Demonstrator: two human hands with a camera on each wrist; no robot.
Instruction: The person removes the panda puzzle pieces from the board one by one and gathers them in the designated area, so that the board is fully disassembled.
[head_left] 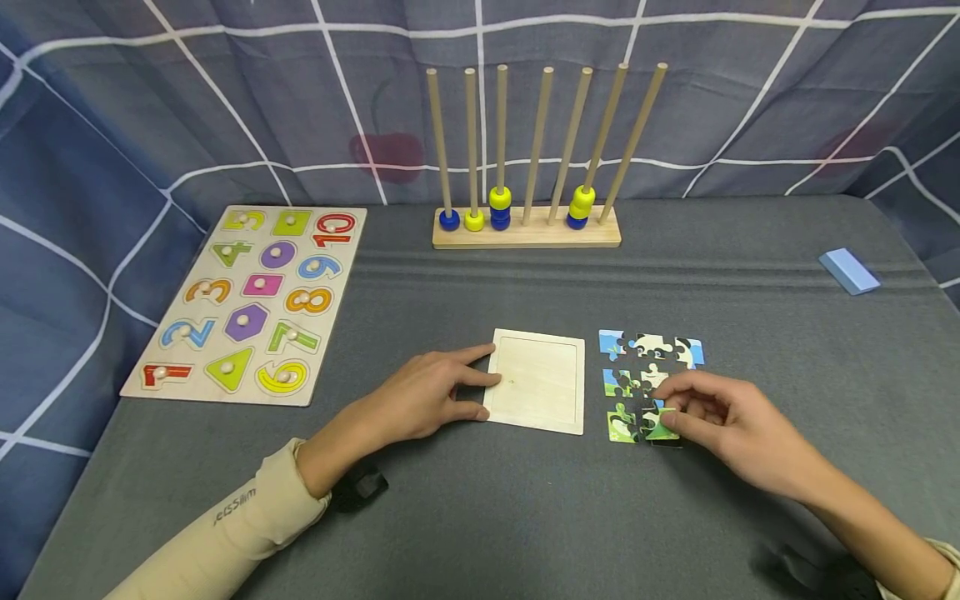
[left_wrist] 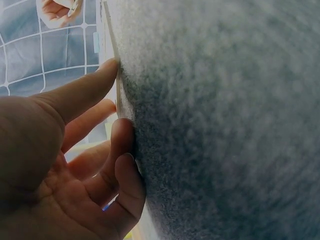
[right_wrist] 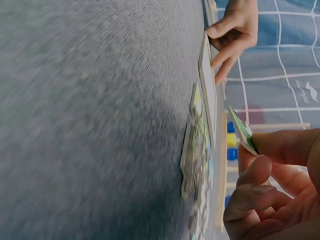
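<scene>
My left hand [head_left: 427,392] rests at the left edge of a square wooden puzzle tray [head_left: 536,382], touching it with its thumb and fingertips. The tray lies flat, with a thin raised border and a bare inside. My right hand [head_left: 738,417] pinches a green-edged jigsaw piece [right_wrist: 243,131] between thumb and fingers. That piece is raised and tilted above the table in the right wrist view. Beneath and beside it lie several loose panda jigsaw pieces [head_left: 651,345], spread in rough rows to the right of the tray. The hand partly hides some of them.
At the left lies a number-and-shape peg board [head_left: 251,312]. A wooden stand [head_left: 525,239] with upright rods and blue and yellow beads is at the back. A light blue block [head_left: 849,271] lies at the far right. Checked cloth [head_left: 300,100] hangs behind the grey table.
</scene>
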